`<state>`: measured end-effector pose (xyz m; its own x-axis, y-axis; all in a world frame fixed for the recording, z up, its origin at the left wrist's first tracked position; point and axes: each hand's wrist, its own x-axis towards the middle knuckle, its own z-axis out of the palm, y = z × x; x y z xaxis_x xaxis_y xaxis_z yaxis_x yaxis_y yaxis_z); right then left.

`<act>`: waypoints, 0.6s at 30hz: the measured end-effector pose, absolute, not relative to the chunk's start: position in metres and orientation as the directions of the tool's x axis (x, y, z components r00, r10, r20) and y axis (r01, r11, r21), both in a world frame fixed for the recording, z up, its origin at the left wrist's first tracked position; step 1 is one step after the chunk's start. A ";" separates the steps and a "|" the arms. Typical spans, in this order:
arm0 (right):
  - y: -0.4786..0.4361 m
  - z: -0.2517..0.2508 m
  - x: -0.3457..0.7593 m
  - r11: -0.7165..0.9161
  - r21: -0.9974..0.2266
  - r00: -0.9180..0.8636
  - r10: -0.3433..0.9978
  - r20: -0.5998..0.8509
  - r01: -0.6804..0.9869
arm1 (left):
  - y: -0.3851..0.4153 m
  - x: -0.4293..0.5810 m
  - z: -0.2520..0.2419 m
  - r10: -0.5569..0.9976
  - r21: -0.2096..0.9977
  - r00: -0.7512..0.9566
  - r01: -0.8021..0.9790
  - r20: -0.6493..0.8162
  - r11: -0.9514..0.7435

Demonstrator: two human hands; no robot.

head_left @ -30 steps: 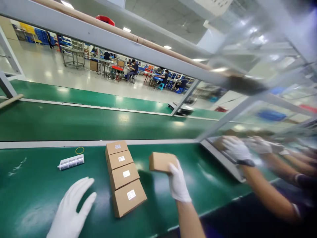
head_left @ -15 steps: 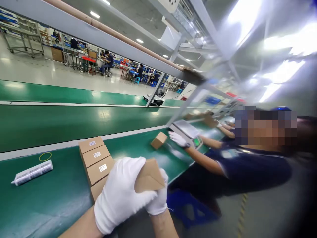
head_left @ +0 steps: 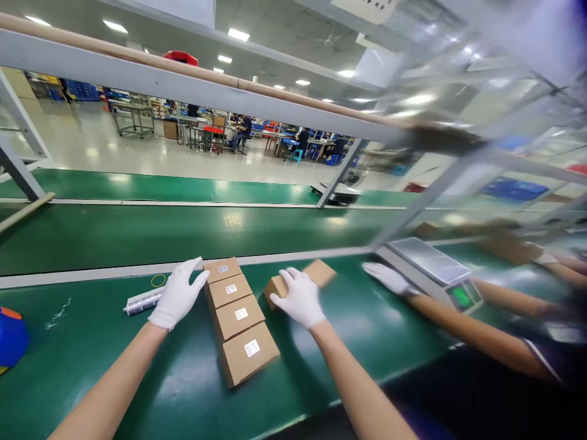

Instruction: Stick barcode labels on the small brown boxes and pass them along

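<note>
In a row on the green work surface lie several small brown cardboard boxes (head_left: 241,313) with white labels on top. My left hand (head_left: 177,296), in a white glove, is open at the far left end of this row, fingers spread, beside the first box. My gloved right hand (head_left: 300,298) grips another cardboard box (head_left: 274,292) to the right of the row, fingers over its top and thumb on the near side. Just beyond that hand sits one more cardboard box (head_left: 321,272). A white sealant tube (head_left: 143,301) lies partly behind my left hand.
A yellow-green ring (head_left: 158,280) lies by the tube. At the left edge is a blue object (head_left: 11,339). On the right stands a weighing scale (head_left: 428,261), with a co-worker's gloved hand (head_left: 387,278) beside it. Metal frame posts (head_left: 342,174) rise behind the surface.
Both hands held a box together close to me; now they are apart. The right hand has brought a box down beside the row, and the left has moved to the row's left side. The view has swung left.
</note>
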<state>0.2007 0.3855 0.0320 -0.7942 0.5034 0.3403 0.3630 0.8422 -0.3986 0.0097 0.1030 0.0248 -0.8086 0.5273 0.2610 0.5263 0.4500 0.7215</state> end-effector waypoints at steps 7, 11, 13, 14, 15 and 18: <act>0.272 0.009 0.249 0.793 -0.501 -0.783 0.539 0.311 0.347 | 0.138 -0.019 0.014 0.659 0.735 -0.747 0.495 0.086 0.464; 0.211 -0.015 0.251 0.787 -0.502 -0.776 0.550 0.309 0.359 | 0.152 -0.028 0.019 0.711 0.731 -0.704 0.492 0.014 0.472; 0.216 -0.011 0.247 0.798 -0.490 -0.788 0.534 0.306 0.351 | 0.148 -0.026 0.024 0.718 0.724 -0.696 0.492 -0.007 0.483; 0.226 -0.005 0.246 0.812 -0.478 -0.813 0.506 0.288 0.335 | 0.142 -0.022 0.027 0.717 0.719 -0.697 0.489 -0.018 0.494; 0.238 0.003 0.247 0.829 -0.465 -0.847 0.464 0.260 0.311 | 0.135 -0.016 0.029 0.711 0.711 -0.702 0.486 -0.027 0.508; 0.276 0.025 0.255 0.873 -0.438 -0.927 0.323 0.191 0.214 | 0.108 0.010 0.032 0.690 0.678 -0.721 0.480 -0.056 0.556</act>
<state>0.2549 0.2755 0.0255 -0.9270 0.3230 0.1907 0.2140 0.8729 -0.4384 0.0098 0.1077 0.0325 -0.7214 0.6903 -0.0556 0.4802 0.5564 0.6781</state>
